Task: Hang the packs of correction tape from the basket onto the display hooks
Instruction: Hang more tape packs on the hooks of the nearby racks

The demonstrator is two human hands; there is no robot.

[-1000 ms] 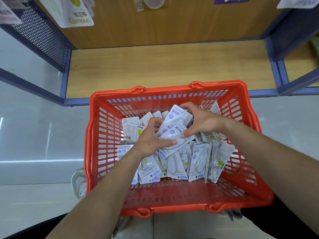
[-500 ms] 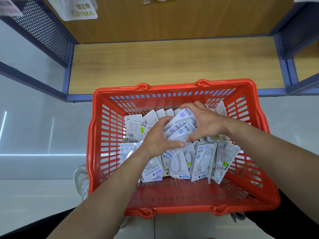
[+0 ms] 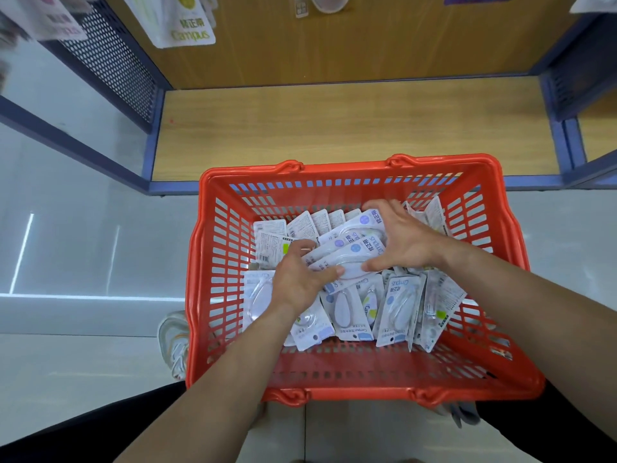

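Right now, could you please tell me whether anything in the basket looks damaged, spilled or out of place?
Nothing looks damaged or spilled. The packs of correction tape lie jumbled in the red basket, overlapping, some face down, untidy but contained. The left hand and right hand grip a fanned bunch of packs between them.

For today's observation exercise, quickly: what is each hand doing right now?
Left hand: grips the bundle of packs.
Right hand: grips the same bundle.
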